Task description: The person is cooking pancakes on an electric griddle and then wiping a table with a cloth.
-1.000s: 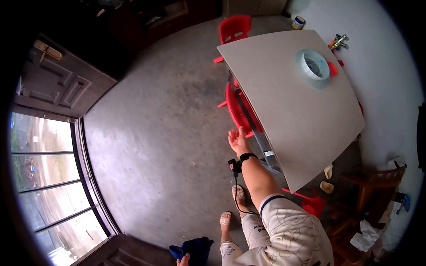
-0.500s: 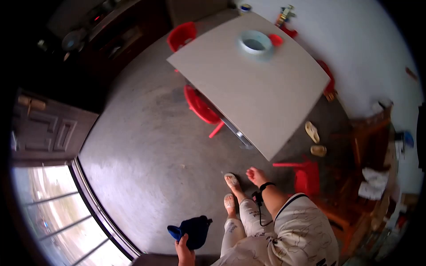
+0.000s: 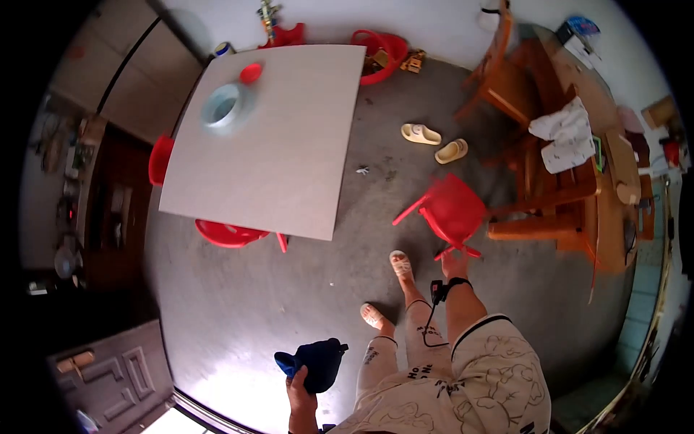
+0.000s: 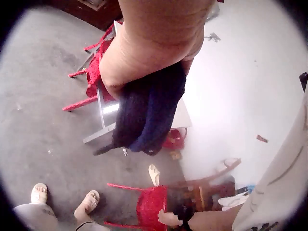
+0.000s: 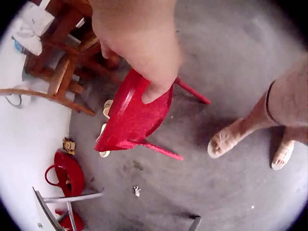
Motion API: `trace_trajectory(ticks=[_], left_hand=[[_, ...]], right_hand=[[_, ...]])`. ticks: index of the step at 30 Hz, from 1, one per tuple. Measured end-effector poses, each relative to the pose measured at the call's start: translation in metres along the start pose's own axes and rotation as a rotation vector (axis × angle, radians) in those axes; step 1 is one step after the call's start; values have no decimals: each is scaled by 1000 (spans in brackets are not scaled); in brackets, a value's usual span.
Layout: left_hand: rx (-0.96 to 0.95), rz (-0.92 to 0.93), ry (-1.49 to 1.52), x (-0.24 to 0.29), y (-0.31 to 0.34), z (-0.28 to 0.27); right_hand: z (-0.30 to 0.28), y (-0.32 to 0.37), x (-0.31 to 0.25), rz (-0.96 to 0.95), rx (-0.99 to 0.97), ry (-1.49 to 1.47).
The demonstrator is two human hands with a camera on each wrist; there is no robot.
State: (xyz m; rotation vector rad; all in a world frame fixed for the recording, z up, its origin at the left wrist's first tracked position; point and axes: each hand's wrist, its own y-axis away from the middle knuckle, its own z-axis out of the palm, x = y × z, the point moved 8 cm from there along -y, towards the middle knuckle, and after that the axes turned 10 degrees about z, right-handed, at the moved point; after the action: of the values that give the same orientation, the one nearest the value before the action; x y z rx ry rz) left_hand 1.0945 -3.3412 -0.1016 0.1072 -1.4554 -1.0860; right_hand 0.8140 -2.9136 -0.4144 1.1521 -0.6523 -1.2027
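Note:
My left hand (image 3: 300, 394) grips a dark blue cap (image 3: 318, 367) between thumb and fingers, low in the head view. In the left wrist view the cap (image 4: 151, 113) hangs below that hand, a short strap at one end. My right hand (image 3: 455, 266) hangs in front of the legs, fingers relaxed and holding nothing. It overlaps a small red chair (image 3: 454, 208) in the head view. In the right wrist view the hand (image 5: 144, 48) is much nearer the camera than the chair (image 5: 137, 108), its thumb loosely extended and the other fingers mostly hidden.
A table (image 3: 289, 145) stands ahead on the left, bearing a pale blue ring-shaped thing (image 3: 223, 106) and a red bowl (image 3: 251, 73). Cream clogs (image 3: 421, 134) lie beyond the red chair. Wooden furniture (image 3: 557, 224) stands to the right; a red basket (image 3: 381, 56) is by the wall.
The head view has turned right, so the table has shifted left and the red chair lies ahead. My right arm has swung down from beside the table. My left hand still holds the cap.

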Motion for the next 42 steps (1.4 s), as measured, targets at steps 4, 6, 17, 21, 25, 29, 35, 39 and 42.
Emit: trace_trajectory(ticks=[4, 6, 17, 21, 25, 29, 35, 39, 42], left_hand=[[-17, -8, -17, 2, -18, 49], [-56, -35, -79, 4, -26, 74], [-73, -59, -52, 3, -56, 207], [-75, -54, -57, 7, -64, 224], [-73, -42, -40, 15, -71, 224], [-45, -16, -4, 27, -84, 215], [55, 25, 53, 59, -116, 190], [74, 28, 71, 77, -136, 178], [119, 23, 58, 77, -149, 163]], right_hand=[[9, -19, -10, -51, -84, -32], [14, -13, -8, -77, -118, -44], [44, -44, -48, 62, 327, 43], [87, -42, -82, 63, 381, 121], [130, -6, -73, 29, 331, 321], [165, -10, -56, -49, 286, 606], [263, -54, -24, -211, 12, 1032], [341, -57, 23, -184, -66, 1353], [388, -70, 63, -235, -189, 1512]])
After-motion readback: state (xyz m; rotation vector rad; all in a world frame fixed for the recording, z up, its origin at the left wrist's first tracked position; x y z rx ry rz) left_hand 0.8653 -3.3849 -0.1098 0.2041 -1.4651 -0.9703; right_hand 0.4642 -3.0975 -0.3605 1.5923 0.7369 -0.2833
